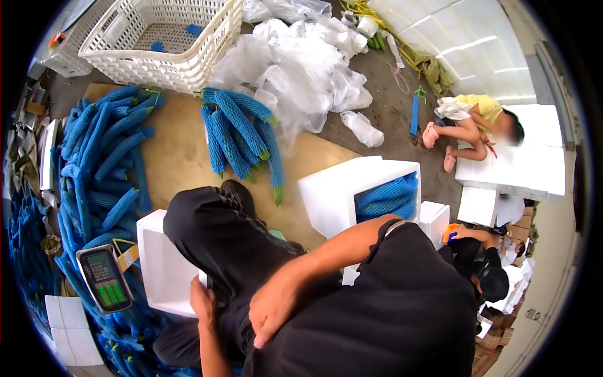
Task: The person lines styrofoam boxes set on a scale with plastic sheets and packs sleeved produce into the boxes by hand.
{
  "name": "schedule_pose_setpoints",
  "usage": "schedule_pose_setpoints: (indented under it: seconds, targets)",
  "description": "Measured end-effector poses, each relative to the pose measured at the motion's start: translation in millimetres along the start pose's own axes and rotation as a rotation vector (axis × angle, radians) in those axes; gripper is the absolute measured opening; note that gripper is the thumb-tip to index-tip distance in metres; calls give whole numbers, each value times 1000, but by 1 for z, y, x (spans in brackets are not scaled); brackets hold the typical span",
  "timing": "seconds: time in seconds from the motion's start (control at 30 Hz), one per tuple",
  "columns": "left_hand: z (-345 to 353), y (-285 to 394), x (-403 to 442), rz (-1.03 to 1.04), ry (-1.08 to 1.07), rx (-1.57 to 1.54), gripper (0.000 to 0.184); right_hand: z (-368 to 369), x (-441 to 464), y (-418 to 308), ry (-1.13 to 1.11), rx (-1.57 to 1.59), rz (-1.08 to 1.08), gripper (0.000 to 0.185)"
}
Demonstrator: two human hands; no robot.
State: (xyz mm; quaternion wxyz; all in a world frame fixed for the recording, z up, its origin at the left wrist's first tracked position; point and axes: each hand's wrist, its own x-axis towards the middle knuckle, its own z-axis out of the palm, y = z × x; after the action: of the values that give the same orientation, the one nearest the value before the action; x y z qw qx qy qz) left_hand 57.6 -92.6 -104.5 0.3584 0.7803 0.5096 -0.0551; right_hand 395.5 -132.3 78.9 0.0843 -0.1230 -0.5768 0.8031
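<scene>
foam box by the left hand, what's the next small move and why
Probably reach the right hand to the blue-netted vegetables bunched on the tan board: that hand shows nothing in it, the bunch lies apart from the big pile, and the foam box by the left hand shows only bare white inside.

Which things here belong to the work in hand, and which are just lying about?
Likely in use:
foam box beside the left hand
blue-netted vegetables
foam box holding more
digital display

Seemingly just lying about:
plastic bags
green cloth bundle
</scene>
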Motion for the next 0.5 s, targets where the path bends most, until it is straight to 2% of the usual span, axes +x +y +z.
schedule_pose_setpoints:
  seconds: [0.03, 0.07, 0.1, 0.17, 0.2, 0.23, 0.27, 0.3, 0.33, 0.37, 0.4, 0.43, 0.47, 0.5]
  targets:
    - [6, -7, 1, -14, 35, -87, 56, -18, -9, -7, 4, -147, -63, 50]
    - [14, -16, 3, -31, 68, -173, 56, -29, -20, 1, 151, -59, -239, 39]
    - [14, -15, 6, -3, 95, -130, 57, -53, -41, -8, 282, -30, -310, 31]
    - [11, -7, 14, 49, 150, -42, 58, -102, -90, -20, 817, -169, -387, 27]
    - [12, -10, 19, -10, 112, -58, 58, -130, -118, -16, 966, -114, -290, 26]
    - [13, -13, 24, -68, 75, -76, 59, -162, -145, 10, 1204, -70, -216, 26]
    - [14, -13, 27, -70, 66, -97, 59, -206, -163, 71, 1432, 51, -363, 29]
    - [14, -14, 27, -73, 60, -117, 59, -235, -191, 102, 1667, -1, -209, 33]
    - [13, -15, 28, -77, 58, -136, 59, -267, -221, 169, 1878, -112, 6, 36]
    - [12, -15, 30, -111, 33, -127, 59, -273, -249, 186, 1828, -109, 297, 50]
    - [9, -11, 30, -150, 12, -121, 59, -299, -283, 279, 1957, -231, 574, 66]
    - [7, -6, 30, -191, -11, -116, 59, -288, -300, 284, 1901, -437, 808, 76]
    - [1, 9, 30, -168, 21, -176, 58, -286, -315, 299, 1863, -463, 1035, 73]
    - [-3, 18, 31, -151, 44, -177, 58, -286, -332, 318, 1804, -512, 1162, 69]
